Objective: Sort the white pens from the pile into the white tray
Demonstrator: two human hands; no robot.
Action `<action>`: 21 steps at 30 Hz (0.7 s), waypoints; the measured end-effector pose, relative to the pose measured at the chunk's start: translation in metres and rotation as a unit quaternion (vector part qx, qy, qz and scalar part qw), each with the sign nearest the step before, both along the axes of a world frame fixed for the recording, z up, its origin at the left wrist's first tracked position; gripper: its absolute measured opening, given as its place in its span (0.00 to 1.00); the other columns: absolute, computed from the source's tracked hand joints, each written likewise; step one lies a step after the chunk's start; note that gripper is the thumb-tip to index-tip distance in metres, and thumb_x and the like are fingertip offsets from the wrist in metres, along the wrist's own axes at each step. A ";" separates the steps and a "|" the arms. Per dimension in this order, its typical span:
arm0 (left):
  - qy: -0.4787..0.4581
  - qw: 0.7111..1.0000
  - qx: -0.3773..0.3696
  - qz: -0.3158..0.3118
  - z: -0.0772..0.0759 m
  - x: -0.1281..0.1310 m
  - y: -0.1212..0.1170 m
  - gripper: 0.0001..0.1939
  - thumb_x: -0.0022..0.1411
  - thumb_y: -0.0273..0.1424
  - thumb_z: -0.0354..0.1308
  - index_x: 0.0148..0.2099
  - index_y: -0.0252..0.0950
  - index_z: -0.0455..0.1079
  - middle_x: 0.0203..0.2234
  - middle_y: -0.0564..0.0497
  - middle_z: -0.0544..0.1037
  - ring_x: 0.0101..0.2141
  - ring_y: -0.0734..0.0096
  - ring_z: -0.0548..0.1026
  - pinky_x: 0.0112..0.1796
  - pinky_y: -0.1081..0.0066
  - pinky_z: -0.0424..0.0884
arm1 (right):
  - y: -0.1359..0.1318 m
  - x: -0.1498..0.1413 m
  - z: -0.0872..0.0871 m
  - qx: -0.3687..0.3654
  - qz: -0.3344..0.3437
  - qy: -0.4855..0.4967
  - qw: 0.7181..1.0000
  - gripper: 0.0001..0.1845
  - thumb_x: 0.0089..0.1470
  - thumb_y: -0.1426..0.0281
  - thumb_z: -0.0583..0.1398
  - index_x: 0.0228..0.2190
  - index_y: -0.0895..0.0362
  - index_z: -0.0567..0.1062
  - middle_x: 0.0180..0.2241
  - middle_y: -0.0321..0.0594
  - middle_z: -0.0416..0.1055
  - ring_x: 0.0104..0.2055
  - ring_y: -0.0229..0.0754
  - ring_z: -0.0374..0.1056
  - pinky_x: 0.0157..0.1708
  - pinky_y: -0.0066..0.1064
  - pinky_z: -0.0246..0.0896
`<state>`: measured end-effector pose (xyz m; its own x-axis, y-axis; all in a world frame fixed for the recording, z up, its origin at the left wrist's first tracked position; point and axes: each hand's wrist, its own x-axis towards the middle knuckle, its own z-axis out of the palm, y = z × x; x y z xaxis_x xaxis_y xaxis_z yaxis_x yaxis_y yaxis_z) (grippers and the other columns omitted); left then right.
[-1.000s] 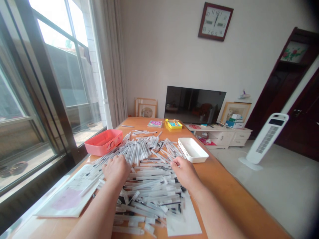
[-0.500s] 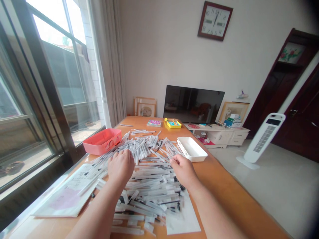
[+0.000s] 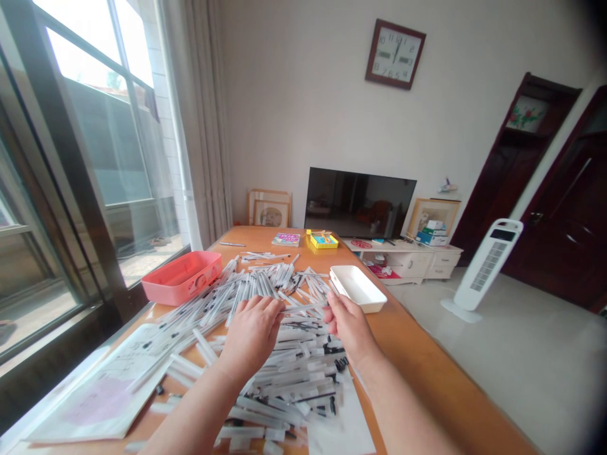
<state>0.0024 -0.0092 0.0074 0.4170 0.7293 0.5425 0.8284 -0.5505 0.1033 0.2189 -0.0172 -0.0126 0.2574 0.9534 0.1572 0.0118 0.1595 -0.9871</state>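
A clear pen [image 3: 304, 308] lies level between my two hands above the pile. My left hand [image 3: 253, 328] is closed on its left end. The fingers of my right hand [image 3: 349, 323] pinch its right end, where something dark shows; I cannot make out whether that is a tip or another part. Beneath both hands spread many loose translucent pen barrels [image 3: 265, 284], with caps and thin dark refills among them. Small black pieces [image 3: 340, 364] lie below my right hand.
A pink basket [image 3: 177, 297] stands left of the pile, a white tray [image 3: 379, 299] to its right. Printed paper [image 3: 90, 404] lies at the near left and a white sheet [image 3: 353, 420] at the near right. A booklet [image 3: 286, 239] and a yellow box [image 3: 323, 244] sit at the far end.
My hands have come closer together, the left moving right and nearer to me. A pen now spans between them. The view has shifted slightly.
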 end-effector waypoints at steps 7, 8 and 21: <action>-0.201 0.975 -0.050 -0.076 -0.011 -0.007 0.013 0.10 0.67 0.35 0.53 0.48 0.41 0.70 0.41 0.48 0.77 0.42 0.64 0.74 0.44 0.65 0.68 | 0.005 0.005 -0.002 -0.023 -0.036 0.057 0.997 0.26 0.52 0.46 0.62 0.26 0.57 0.71 0.18 0.30 0.63 0.16 0.29 0.49 0.15 0.23 0.41; -0.227 0.968 -0.066 -0.082 -0.012 -0.007 0.014 0.11 0.67 0.35 0.54 0.49 0.41 0.70 0.41 0.49 0.78 0.41 0.65 0.74 0.44 0.66 0.69 | 0.006 0.005 -0.002 -0.028 -0.040 0.063 0.997 0.26 0.51 0.46 0.63 0.26 0.58 0.71 0.17 0.30 0.62 0.16 0.29 0.48 0.15 0.23 0.40; -0.252 0.946 -0.160 -0.129 -0.005 0.003 0.004 0.13 0.68 0.39 0.50 0.43 0.39 0.72 0.34 0.49 0.78 0.36 0.67 0.74 0.39 0.70 0.67 | -0.006 -0.011 0.010 -0.034 0.114 0.323 0.939 0.19 0.49 0.56 0.69 0.34 0.58 0.76 0.24 0.36 0.72 0.20 0.29 0.60 0.16 0.20 0.49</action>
